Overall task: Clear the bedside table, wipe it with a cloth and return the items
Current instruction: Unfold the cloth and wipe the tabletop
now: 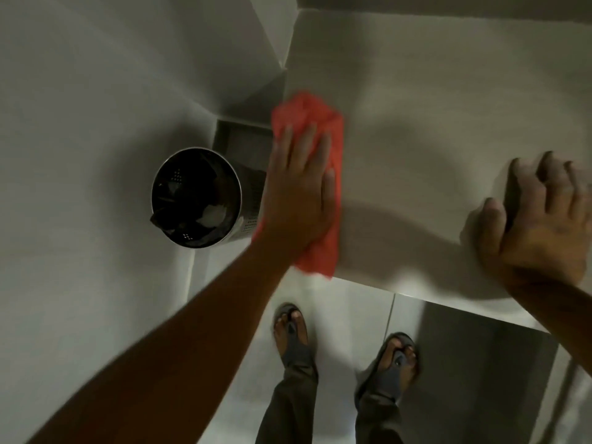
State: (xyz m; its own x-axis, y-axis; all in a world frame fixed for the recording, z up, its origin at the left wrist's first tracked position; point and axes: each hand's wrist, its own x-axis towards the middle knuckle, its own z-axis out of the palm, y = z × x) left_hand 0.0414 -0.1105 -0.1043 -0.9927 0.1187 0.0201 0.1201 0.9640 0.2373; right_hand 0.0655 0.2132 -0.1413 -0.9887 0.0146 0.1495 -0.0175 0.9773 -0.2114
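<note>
Down low, two feet in grey sandals (293, 334) stand on the pale floor. Above them, the left hand (299, 193) lies flat and open, pressing a red cloth (315, 123) on the white table's (448, 100) left edge. The right hand (541, 219) curls around a dark object (512, 193) there. Beyond, a metal bin (196, 197) stands beside the table.

Light: dim, greyish.
Shadows: soft, on the table (448, 91) right of the left hand (298, 193).
Blur: motion smear on the cloth (307, 113).
Edges: wide-angle bending.
</note>
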